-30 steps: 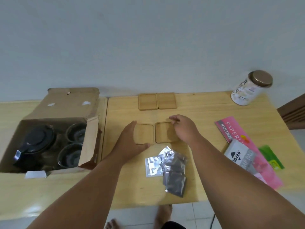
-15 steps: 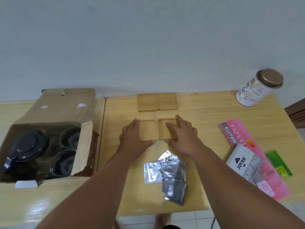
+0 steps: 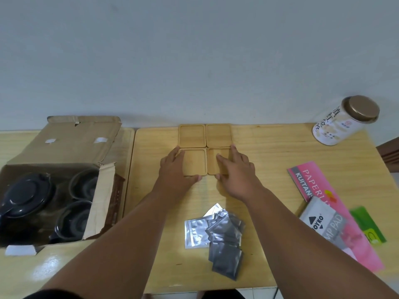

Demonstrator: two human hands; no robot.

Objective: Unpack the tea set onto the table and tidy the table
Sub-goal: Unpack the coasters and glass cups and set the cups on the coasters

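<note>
Four square wooden coasters form a two-by-two block at the back of the wooden table [image 3: 269, 160]. The two far coasters [image 3: 191, 135] [image 3: 219, 134] lie against the wall edge. My left hand [image 3: 172, 171] rests flat on the near left coaster [image 3: 195, 161], fingers spread. My right hand [image 3: 235, 169] lies flat on the near right coaster [image 3: 216, 151]. An open cardboard box [image 3: 64, 143] on the left holds a dark teapot [image 3: 26, 195] and two dark cups [image 3: 83, 183] [image 3: 72, 221].
Several silver foil sachets [image 3: 218, 234] lie heaped in front of my arms. A white tin with a bronze lid [image 3: 343, 121] stands at the back right. A pink receipt book [image 3: 313, 184], a grey stamp pad pack [image 3: 323, 221] and a green packet [image 3: 367, 225] lie right.
Both hands slid the two near coasters away from me until they met the far pair. My view also tilted slightly.
</note>
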